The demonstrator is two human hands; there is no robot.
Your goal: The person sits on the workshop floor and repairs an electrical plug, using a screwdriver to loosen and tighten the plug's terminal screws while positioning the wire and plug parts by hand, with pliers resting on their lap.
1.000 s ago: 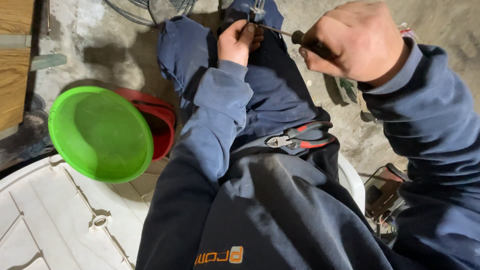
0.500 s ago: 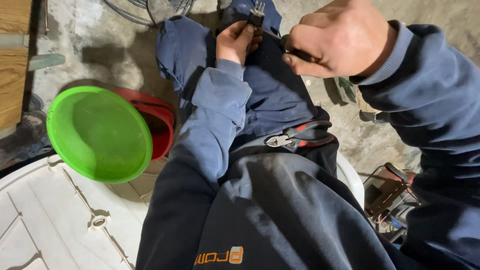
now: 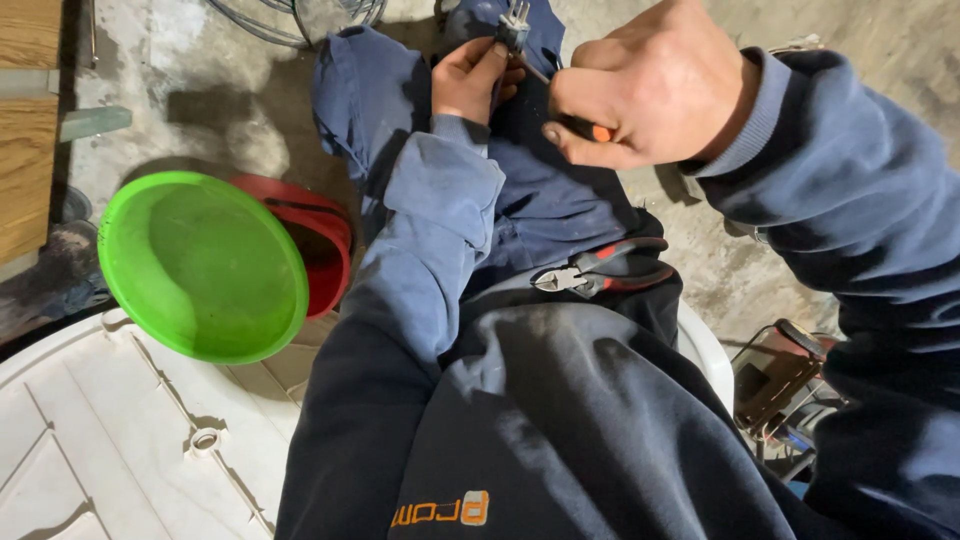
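Since the earlier frame the right hand [image 3: 650, 85] had moved a little to the left and lower, closer to the left hand [image 3: 470, 80], and its fist covered more of the tool than before. The right hand's grip was closed tightly around a screwdriver [image 3: 560, 95]; only a bit of the orange and black handle showed under the fingers, and the thin shaft ran up and left to the electrical plug [image 3: 513, 25]. The left hand's grip was clamped on this plug, which was held above the knee, near the top edge of the view, with its two metal pins pointing up. A pair of side cutters [image 3: 600, 268] with red and black handles lay on the lap, untouched, well below both hands. To the left, on the concrete floor [image 3: 200, 80], a green bowl [image 3: 200, 265] leaned over a red bowl [image 3: 310, 240]. A white plastic panel [image 3: 90, 440] was at the lower left, and a wooden board [image 3: 25, 120] stood at the left edge.
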